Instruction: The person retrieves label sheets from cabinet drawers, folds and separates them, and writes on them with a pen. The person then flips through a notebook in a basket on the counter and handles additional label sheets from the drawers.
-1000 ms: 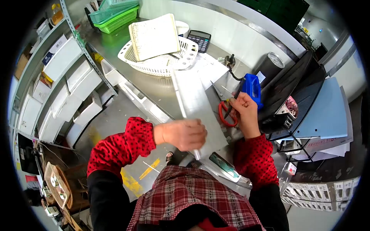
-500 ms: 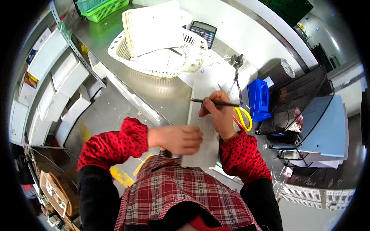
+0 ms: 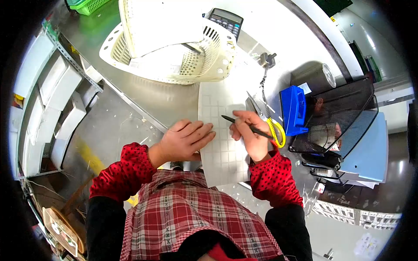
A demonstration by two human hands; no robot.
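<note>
A white sheet with a faint grid (image 3: 220,156) lies at the front of the metal worktop. My right hand (image 3: 251,135) grips a black pen (image 3: 230,118), its tip pointing left over the sheet. My left hand (image 3: 185,140) rests at the sheet's left edge, fingers spread a little, holding nothing that shows. Just right of my right hand lie yellow-handled scissors (image 3: 278,132), their blades pointing up and left. Part of a red handle shows behind the right wrist.
Behind the sheet stands a white basket (image 3: 222,65) with an open notebook (image 3: 163,26). A calculator (image 3: 225,21), a coiled black cord (image 3: 264,82), a blue tape dispenser (image 3: 296,108), a dark cylinder (image 3: 314,77) and a mesh rack (image 3: 344,117) are around it. Shelves stand left.
The pen in my right hand has come over the sheet. The grid sheet now lies flat in front of me, and my left hand has moved to its left edge. The view has shifted.
</note>
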